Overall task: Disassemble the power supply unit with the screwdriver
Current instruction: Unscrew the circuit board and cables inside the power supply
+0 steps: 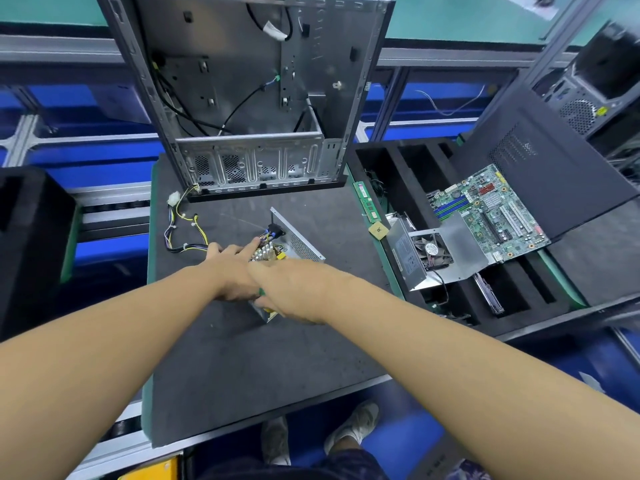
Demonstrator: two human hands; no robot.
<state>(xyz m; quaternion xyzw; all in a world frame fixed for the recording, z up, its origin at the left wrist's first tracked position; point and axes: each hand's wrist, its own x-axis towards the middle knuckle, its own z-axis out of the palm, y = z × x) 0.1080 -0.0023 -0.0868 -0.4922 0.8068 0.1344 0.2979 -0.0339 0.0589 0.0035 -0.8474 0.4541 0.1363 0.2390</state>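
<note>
The power supply unit point(300, 241) lies opened on the dark mat point(249, 358), its perforated metal wall standing at the far side and silver heat sinks point(264, 252) showing inside. Its cable harness point(183, 233) trails left to a white connector point(173, 199). My left hand point(231, 263) rests on the unit's near-left side with fingers stretched toward the heat sinks. My right hand point(294, 285) crosses over the unit and grips the screwdriver point(260, 292), of which only a bit of green handle shows. Both hands hide most of the board and the screwdriver tip.
An empty computer case point(256, 98) stands upright at the mat's far edge. To the right, a black foam tray point(391, 168) holds a motherboard point(491, 213), a fan assembly point(431, 251), memory sticks point(367, 206) and a processor chip point(378, 231). A black side panel point(540, 161) leans behind it. Black foam point(27, 237) sits left.
</note>
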